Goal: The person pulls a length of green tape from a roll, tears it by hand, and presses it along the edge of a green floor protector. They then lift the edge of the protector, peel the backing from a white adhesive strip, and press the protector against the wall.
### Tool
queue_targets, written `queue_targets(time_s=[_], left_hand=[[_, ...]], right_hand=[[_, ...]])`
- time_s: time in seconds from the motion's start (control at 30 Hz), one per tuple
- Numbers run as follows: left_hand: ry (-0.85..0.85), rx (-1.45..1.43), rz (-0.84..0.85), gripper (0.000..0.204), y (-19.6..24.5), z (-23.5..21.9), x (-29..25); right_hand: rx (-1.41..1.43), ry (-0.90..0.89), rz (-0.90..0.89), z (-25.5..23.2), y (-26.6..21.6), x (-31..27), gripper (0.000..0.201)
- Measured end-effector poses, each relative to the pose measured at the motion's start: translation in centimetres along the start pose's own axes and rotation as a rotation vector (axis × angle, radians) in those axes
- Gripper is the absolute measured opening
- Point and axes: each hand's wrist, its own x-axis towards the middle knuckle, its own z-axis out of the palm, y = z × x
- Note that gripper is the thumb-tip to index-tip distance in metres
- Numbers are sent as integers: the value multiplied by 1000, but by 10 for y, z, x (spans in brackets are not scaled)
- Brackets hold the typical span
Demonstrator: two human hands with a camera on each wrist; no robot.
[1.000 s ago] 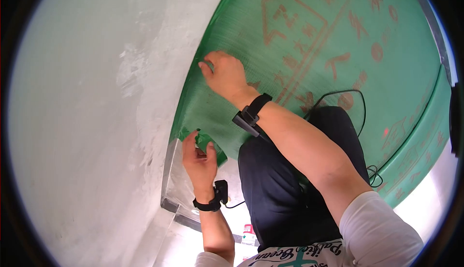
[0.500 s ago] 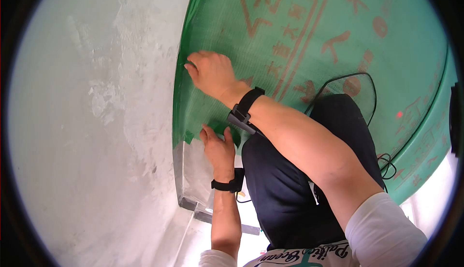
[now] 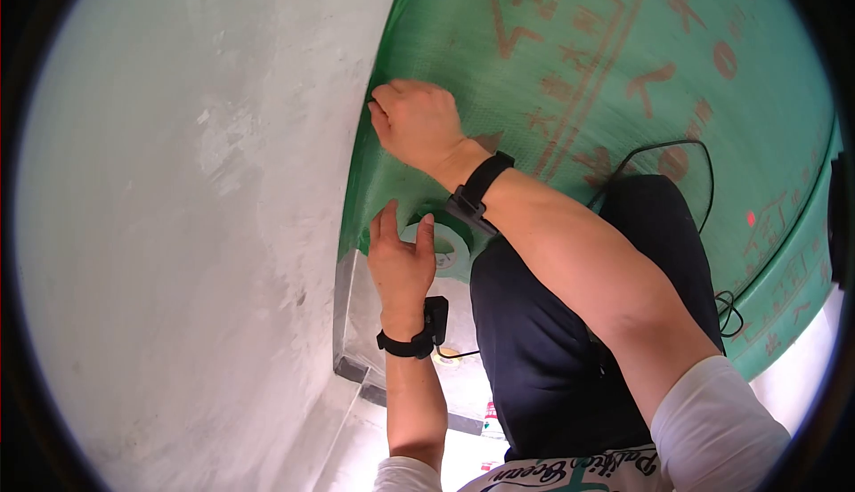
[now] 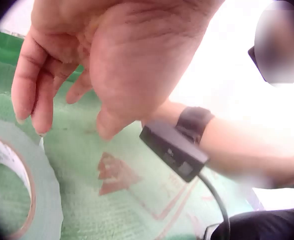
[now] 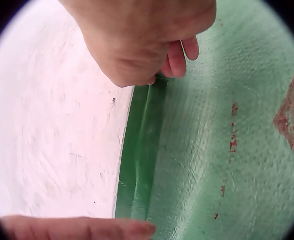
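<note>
My right hand (image 3: 417,127) has its fingers curled over a strip of green tape (image 5: 144,145) that runs along the line between the pale wall and the green printed sheet. In the right wrist view its fingertips are right at the strip, partly hidden by the hand. Below it in the head view, my left hand (image 3: 401,260) has loosely bent fingers and a thumb set apart from them. A roll of tape (image 4: 44,185) with a white inner core is beside these fingers, and one fingertip overlaps its outer edge in the left wrist view.
The pale wall (image 3: 205,225) rises on the left. The green sheet (image 3: 570,11) bears red printed characters and an arrow. A black cable (image 3: 710,180) loops past my bent knee (image 3: 655,207). A grey edge strip (image 3: 352,369) lies at the lower left.
The right hand stays at the tape strip by the wall. The left hand has moved a little up towards it, and the tape roll's flat round side now shows beside it. The head view has shifted.
</note>
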Motion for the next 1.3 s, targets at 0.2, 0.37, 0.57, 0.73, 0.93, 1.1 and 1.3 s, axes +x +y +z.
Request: queue_targets(time_s=[0.2,0.37,0.57,0.73,0.93,1.1,1.3], left_hand=[[-28,-104,-1,42,-13,-4,6],[-34,-146,1,40,-13,-10,17],[-66,-186,-37,41,-7,-19,29],[0,-254,1,40,-4,-20,44],[14,-366,60,34,8,-15,63],[82,-492,209,33,16,9,94],[88,-522,256,40,11,31,115]], right_hand=[[-28,74,-10,4,-1,-1,9],[-113,81,-42,9,0,-4,10],[-96,121,-31,12,-1,-3,7],[5,157,74,13,-4,1,10],[242,104,138,0,6,4,5],[428,9,204,-8,19,1,8],[442,-7,120,-17,30,9,11]])
